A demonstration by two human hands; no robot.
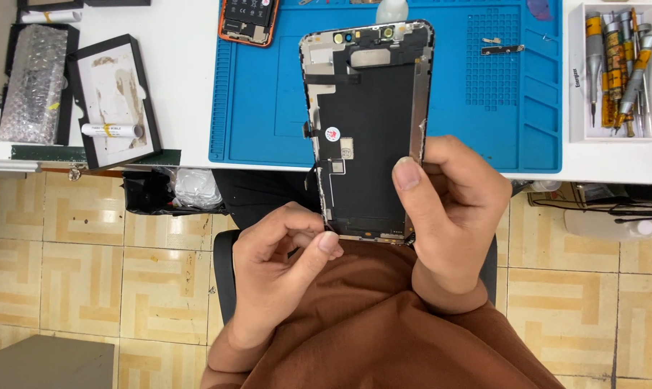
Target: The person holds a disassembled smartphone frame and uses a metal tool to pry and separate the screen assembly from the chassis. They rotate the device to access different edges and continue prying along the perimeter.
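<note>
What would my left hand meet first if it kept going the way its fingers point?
Probably the phone screen panel: the left hand points its fingertips up and right at the panel's lower left corner, which they seem already to touch. The right hand grips the other edge.

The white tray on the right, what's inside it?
The white tray holds a bundle of screwdrivers with silver and yellow-banded handles, lying lengthwise. Whatever sits beneath them is covered.

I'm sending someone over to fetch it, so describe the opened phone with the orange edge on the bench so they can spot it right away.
Start at the big blue work mat on the white table. At the mat's far left corner lies the opened phone, partly cut off by the picture's top edge. Its orange rim and exposed dark insides set it apart from the larger screen panel held in the right hand and left hand.
</note>
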